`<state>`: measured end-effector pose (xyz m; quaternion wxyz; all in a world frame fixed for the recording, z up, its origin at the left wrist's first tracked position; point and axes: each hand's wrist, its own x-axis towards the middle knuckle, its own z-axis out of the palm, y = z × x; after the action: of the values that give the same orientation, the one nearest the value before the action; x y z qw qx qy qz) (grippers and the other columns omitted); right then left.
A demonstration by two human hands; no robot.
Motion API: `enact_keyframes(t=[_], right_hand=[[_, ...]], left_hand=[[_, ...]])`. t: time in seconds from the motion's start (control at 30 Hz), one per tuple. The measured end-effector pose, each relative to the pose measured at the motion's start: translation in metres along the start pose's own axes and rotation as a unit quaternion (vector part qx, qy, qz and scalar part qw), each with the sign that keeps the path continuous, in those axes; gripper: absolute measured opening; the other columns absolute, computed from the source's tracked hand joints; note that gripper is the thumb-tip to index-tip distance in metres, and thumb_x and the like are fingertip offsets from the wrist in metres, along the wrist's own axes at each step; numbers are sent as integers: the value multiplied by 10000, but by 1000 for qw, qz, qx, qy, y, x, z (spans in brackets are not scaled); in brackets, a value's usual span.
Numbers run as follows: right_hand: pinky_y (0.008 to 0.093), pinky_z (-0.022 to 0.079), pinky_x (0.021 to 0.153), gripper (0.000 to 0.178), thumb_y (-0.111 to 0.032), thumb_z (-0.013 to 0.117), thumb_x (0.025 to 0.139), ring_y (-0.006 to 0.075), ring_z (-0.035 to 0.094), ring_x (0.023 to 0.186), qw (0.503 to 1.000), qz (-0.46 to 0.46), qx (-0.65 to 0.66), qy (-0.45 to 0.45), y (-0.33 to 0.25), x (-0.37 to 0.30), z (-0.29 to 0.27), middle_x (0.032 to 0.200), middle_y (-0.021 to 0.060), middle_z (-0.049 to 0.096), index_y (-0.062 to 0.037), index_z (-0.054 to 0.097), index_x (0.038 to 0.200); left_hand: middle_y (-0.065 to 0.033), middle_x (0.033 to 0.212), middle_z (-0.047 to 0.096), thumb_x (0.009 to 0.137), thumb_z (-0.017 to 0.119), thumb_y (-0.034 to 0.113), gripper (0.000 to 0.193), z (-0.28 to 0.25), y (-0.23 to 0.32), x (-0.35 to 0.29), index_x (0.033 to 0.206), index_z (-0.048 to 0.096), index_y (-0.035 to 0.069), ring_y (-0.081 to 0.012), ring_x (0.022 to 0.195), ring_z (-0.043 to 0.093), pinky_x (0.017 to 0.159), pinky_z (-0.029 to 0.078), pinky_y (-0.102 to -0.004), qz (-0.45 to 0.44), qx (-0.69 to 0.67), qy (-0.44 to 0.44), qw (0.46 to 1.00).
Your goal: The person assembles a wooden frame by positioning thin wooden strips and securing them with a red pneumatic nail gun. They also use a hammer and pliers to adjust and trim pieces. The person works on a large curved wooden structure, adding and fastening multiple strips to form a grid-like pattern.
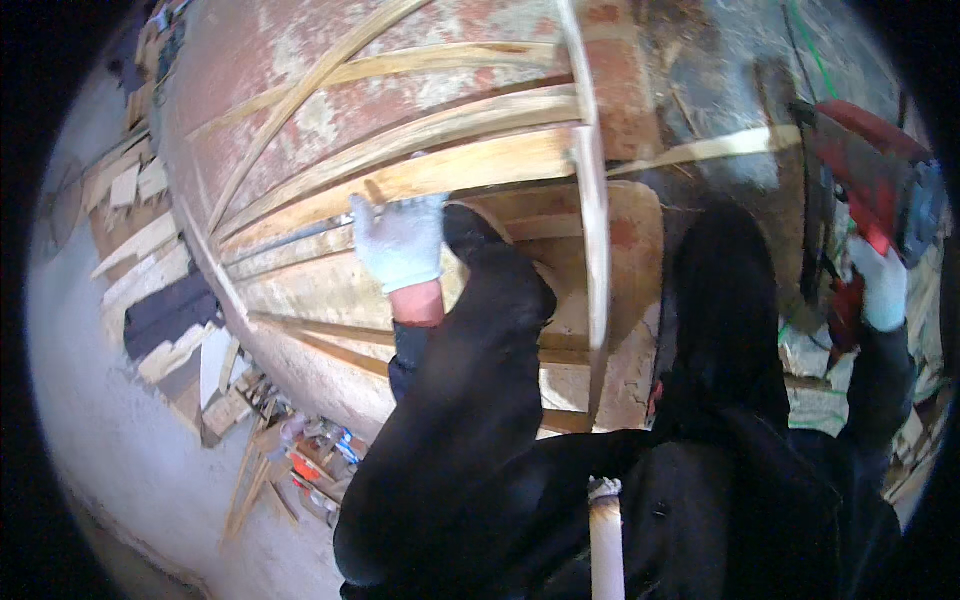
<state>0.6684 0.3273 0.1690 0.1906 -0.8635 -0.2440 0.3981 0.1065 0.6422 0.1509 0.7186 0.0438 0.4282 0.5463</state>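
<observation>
My left hand [400, 242], in a pale glove, has its fingers curled over the near edge of a light wooden slat [490, 162]. The slat belongs to a frame of several roughly parallel slats, its right ends meeting a long upright strip [594, 240]. At the far right my right hand [882, 285], also gloved, grips a red and black nail gun [870, 165], held away from the frame. The fingers on its handle are partly hidden. My left leg [455, 430] lies across the frame, with the shoe between slats.
A worn reddish board [480, 25] lies beneath the frame. Wood offcuts [150, 260] and scraps [310, 460] litter the grey floor on the left. A loose strip [720, 148] extends right of the frame. A green line [815, 50] runs near the tool. A lit cigarette [606, 545] juts in at the bottom.
</observation>
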Motion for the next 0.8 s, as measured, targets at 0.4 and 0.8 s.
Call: enact_keyframes(t=[0.4,0.8], right_hand=[[314,475,649,374,-340,704,929,142,573,691,974,-33,173,-144,-62,5,27,840,12,616,-22,631,1111],[325,460,548,388,-394,709,921,140,531,583,916,-16,318,-243,-95,-1,38,758,-7,547,-46,577,1029]], left_hand=[[-103,1009,588,1000,540,602,601,-32,1,-34,1214,587,42,-259,911,551,847,476,-409,63,-144,-23,987],[-89,1005,584,954,685,485,549,-31,28,-60,1228,593,18,-222,878,557,830,505,-388,94,-47,-42,994]])
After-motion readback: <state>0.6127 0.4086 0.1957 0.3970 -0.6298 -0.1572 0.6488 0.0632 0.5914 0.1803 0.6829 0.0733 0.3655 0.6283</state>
